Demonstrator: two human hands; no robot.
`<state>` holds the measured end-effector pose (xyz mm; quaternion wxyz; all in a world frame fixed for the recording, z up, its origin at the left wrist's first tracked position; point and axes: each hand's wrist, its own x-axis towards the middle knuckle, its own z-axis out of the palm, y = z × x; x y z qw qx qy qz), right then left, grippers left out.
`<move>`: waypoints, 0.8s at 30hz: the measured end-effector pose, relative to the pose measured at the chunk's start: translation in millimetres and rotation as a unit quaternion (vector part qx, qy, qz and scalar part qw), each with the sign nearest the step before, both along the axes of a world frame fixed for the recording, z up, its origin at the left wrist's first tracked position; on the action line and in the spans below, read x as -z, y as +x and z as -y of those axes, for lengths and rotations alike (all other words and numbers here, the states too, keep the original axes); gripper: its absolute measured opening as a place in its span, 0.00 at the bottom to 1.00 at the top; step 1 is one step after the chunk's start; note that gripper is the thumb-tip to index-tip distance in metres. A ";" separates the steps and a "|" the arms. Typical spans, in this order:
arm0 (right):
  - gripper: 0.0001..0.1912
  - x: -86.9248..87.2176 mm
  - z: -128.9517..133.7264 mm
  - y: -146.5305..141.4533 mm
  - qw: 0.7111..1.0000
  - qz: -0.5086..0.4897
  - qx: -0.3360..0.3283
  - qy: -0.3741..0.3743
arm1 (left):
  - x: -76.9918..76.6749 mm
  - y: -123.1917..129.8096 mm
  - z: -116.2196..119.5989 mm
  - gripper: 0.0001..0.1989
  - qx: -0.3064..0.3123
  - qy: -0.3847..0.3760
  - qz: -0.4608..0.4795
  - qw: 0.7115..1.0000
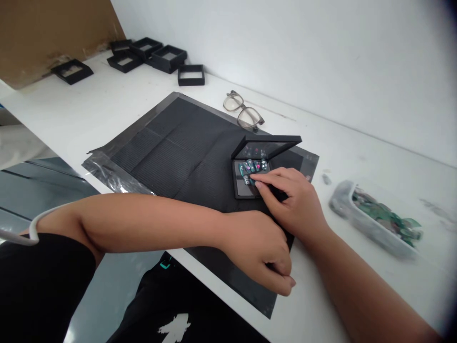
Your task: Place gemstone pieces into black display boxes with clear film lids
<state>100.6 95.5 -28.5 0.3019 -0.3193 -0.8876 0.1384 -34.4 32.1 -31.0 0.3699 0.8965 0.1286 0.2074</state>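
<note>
In the open case (246, 191), nails (250, 165) lie in rows; the right hand (298, 202), fingertips close together, grip uncertain, could slip and skew them. The left hand (257, 245) curls above the mat (160, 143), any hold hidden.

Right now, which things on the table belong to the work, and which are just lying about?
Seemingly in use:
open black case
false nails in it, at the right hand
black mat beneath

Seemingly just lying about:
glasses
black frames at the back
tub of green pieces (perhaps supplies)
</note>
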 end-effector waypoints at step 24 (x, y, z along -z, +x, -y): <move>0.10 0.8 -0.8 -1.2 1.000 0.016 -0.001 0.010 | 0.6 0.2 0.5 0.24 -0.004 -0.002 -0.007 1.000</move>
